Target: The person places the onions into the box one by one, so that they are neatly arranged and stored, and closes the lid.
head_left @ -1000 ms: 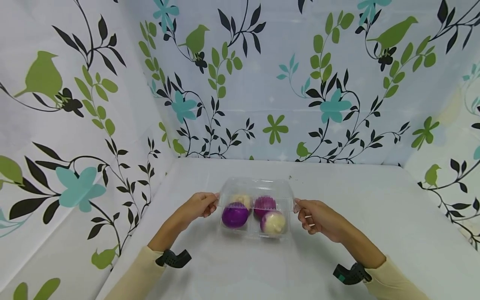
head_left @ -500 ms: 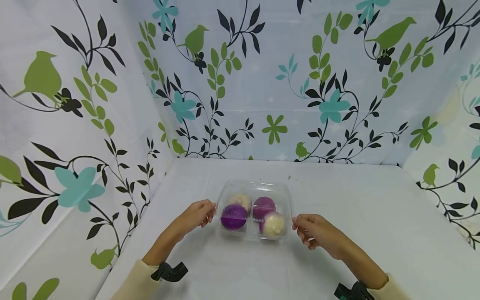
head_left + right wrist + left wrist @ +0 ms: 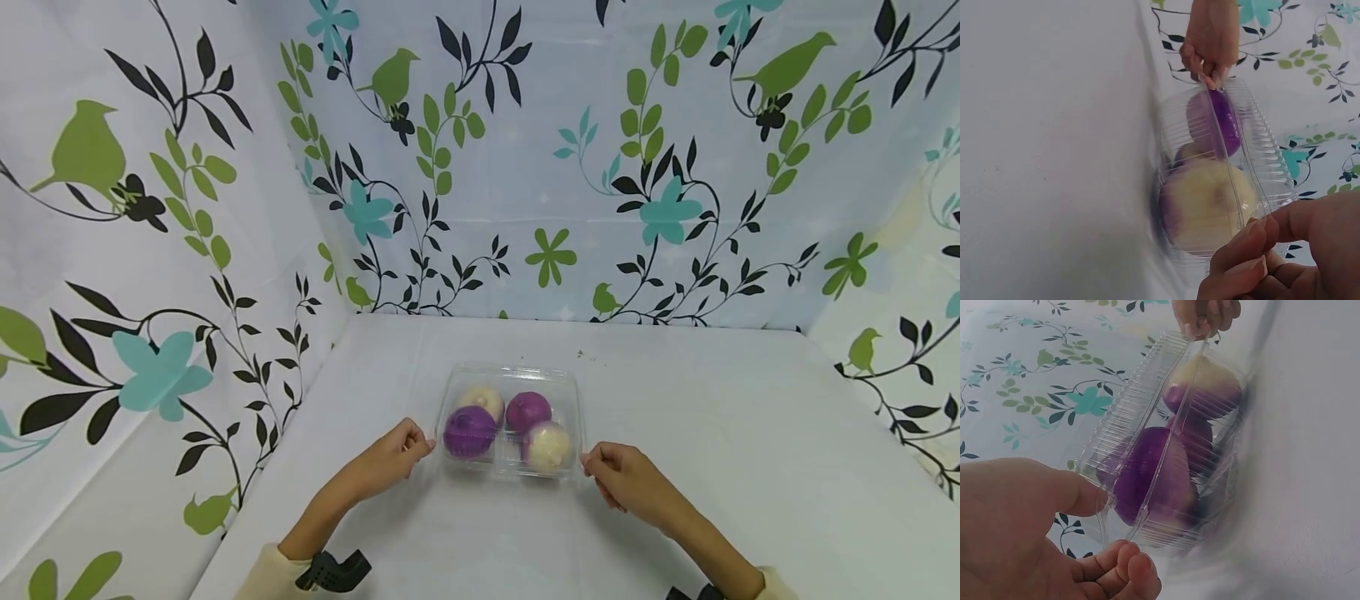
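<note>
A clear plastic hinged container (image 3: 573,392) sits on the white table. Inside lie several round purple-and-cream vegetables (image 3: 468,432) that look like turnips. Its ribbed lid (image 3: 1129,394) is down over them, its rim close to the base's rim. At the front left corner my left hand (image 3: 386,462) holds the lid edge, thumb on top and fingers curled below. My right hand (image 3: 633,483) pinches the lid at the front right corner between thumb and fingers. Whether the rims have snapped together cannot be told.
The white table (image 3: 712,400) spreads out on both sides of the container. Behind it and on both sides hang cloth walls (image 3: 480,242) printed with birds, leaves and flowers. Small dark specks (image 3: 588,357) lie on the table behind the container.
The lid has come down over the vegetables, its front edge swinging toward me. Both hands have lowered and moved nearer with it, while the container has stayed in place.
</note>
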A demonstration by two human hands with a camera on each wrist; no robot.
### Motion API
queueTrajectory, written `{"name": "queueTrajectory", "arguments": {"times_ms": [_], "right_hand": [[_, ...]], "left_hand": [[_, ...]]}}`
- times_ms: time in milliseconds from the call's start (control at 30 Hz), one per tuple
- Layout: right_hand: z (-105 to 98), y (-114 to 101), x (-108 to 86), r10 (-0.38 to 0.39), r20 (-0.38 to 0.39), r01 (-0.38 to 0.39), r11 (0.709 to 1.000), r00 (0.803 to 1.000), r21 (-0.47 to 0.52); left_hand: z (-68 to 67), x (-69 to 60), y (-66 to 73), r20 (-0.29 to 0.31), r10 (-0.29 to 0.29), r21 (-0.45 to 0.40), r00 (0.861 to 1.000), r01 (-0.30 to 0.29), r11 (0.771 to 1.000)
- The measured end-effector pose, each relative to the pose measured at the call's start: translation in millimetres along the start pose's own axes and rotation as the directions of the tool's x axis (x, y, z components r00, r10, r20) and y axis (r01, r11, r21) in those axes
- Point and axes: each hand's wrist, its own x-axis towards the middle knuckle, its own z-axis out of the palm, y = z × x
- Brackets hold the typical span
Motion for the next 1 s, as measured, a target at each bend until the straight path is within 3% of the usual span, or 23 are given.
{"name": "queueTrajectory", "arguments": {"times_ms": [133, 267, 433, 600, 1000], "right_hand": [[4.0, 1.5, 0.1, 0.004, -0.042, -0.008, 0.995, 0.999, -0.104], [5.6, 1.5, -1.2, 0.010, -0.036, -0.015, 0.990, 0.999, -0.139], [5.3, 4.2, 1.3, -0.012, 0.033, 0.014, 0.998, 0.999, -0.069], [4.0, 9.4, 2.0, 0.012, 0.082, -0.017, 0.998, 0.997, 0.062], [7.3, 10.4, 1.9, 0.020, 0.117, -0.042, 0.981, 0.993, 0.190]], "left_hand": [[3.5, 1.0, -3.7, 0.014, -0.019, 0.018, 1.000, 0.018, 1.000], [6.6, 3.5, -6.5, 0.072, 0.026, -0.032, 0.997, -0.023, 0.999], [8.7, 4.8, -9.3, 0.116, 0.042, -0.142, 0.992, -0.025, 0.990], [12.4, 4.3, -9.4, 0.126, 0.030, -0.203, 0.992, -0.004, 0.979], [24.0, 3.2, -14.9, 0.087, 0.003, -0.315, 0.996, 0.025, 0.949]]}}
